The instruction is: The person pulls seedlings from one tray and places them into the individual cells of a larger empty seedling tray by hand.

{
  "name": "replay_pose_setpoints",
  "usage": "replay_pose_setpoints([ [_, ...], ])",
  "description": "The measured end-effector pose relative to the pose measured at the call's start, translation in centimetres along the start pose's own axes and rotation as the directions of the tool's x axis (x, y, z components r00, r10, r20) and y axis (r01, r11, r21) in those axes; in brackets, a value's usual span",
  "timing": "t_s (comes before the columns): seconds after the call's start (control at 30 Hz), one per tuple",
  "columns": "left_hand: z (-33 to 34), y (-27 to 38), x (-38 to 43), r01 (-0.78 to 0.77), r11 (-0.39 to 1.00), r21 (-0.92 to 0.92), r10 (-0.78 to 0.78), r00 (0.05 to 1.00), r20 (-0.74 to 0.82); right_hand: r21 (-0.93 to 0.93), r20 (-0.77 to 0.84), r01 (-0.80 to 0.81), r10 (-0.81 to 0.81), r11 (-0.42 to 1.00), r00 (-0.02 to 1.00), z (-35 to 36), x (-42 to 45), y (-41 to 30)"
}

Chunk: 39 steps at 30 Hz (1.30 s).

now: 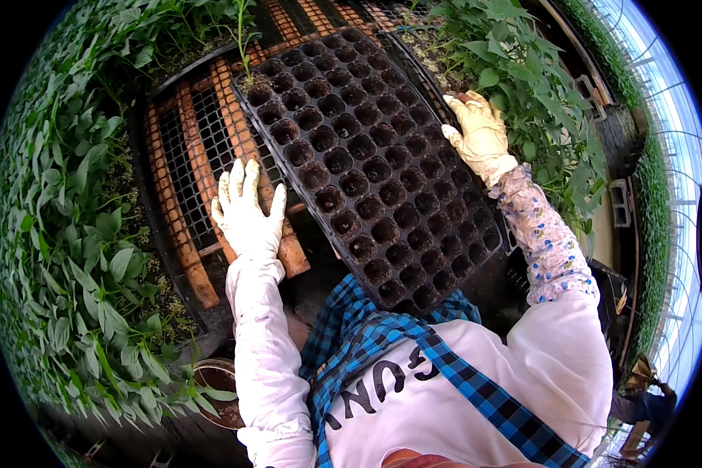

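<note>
A black plastic plug tray (361, 146) with many soil-lined cells lies tilted before me, its near end against my checked apron. One green seedling (243, 41) stands in the cell at its far left corner; the other cells in view show no plants. My left hand (249, 205), in a pale glove, is spread with fingers apart over the slatted bench, left of the tray, and holds nothing. My right hand (477, 131), in a yellowish glove, is beside the tray's right edge next to leafy seedlings (538, 99); its fingertips are curled, and what lies under them cannot be made out.
Dense trays of green seedlings (70, 175) fill the left. Black mesh and orange-brown slats (193, 152) form the bench. A round bucket (217, 392) stands at the lower left, concrete blocks (621, 202) at the right. Another person (646, 403) is at the far lower right.
</note>
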<state>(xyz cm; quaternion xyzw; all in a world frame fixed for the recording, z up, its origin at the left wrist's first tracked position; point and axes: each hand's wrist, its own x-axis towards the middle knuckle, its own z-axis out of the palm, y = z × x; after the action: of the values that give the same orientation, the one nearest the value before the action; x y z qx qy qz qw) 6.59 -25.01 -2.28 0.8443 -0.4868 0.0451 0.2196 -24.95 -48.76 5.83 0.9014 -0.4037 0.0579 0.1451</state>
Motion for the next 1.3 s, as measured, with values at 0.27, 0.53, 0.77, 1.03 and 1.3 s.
replay_pose_setpoints([
  [0.27,0.0,0.3,-0.1,-0.023,1.000,0.013,0.024,1.000,-0.018,0.947,-0.046,-0.242,0.834,0.213,0.551,-1.9,-5.3,8.2],
  [0.53,0.3,0.3,-0.4,-0.080,0.996,0.026,0.082,0.995,-0.065,0.971,0.171,0.089,0.905,-0.222,0.389,-3.0,-9.5,9.2],
  [0.77,0.5,0.1,-0.6,-0.108,0.993,0.044,0.111,0.992,-0.063,0.867,0.221,0.323,0.874,-0.379,0.432,-4.3,-12.9,6.3],
  [1.03,0.9,-1.0,-0.8,-0.176,0.983,0.048,0.177,0.984,-0.032,0.842,0.148,0.442,0.919,-0.311,0.365,-7.4,-19.5,5.8],
  [1.3,1.4,-1.7,-0.5,-0.191,0.981,0.015,0.191,0.981,0.015,0.852,0.282,0.371,0.921,-0.369,0.269,-7.2,-24.8,8.6],
])
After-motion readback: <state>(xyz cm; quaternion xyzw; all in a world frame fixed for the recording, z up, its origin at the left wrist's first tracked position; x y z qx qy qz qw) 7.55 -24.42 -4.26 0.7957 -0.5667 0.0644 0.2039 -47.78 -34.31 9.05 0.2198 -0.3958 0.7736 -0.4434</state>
